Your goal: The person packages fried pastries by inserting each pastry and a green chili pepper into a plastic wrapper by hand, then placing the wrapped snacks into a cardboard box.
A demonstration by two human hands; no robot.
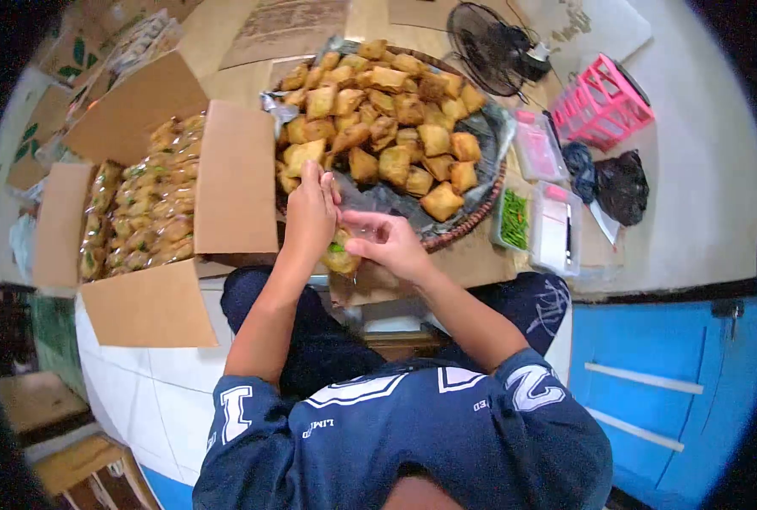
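Observation:
A clear plastic bag [342,257] with golden fried pieces and a bit of green inside hangs between my hands. My right hand [393,244] is closed on its side, thumb and fingers pinching the film. My left hand [312,211] points upward on the other side, its fingers straight and close together at the bag's upper film; its grip is partly hidden. Just beyond my left fingertips lies a fried pastry [304,155]. It belongs to a heap of square fried pastries [395,161] on a large round woven tray [480,211] lined with dark sheeting.
On my left stands an open cardboard box [238,178] filled with bagged pastries [153,200]. To the right are a tub of green chillies [515,219], lidded plastic containers [555,229], a black bag [623,187], a pink basket [604,102] and a black fan [493,47].

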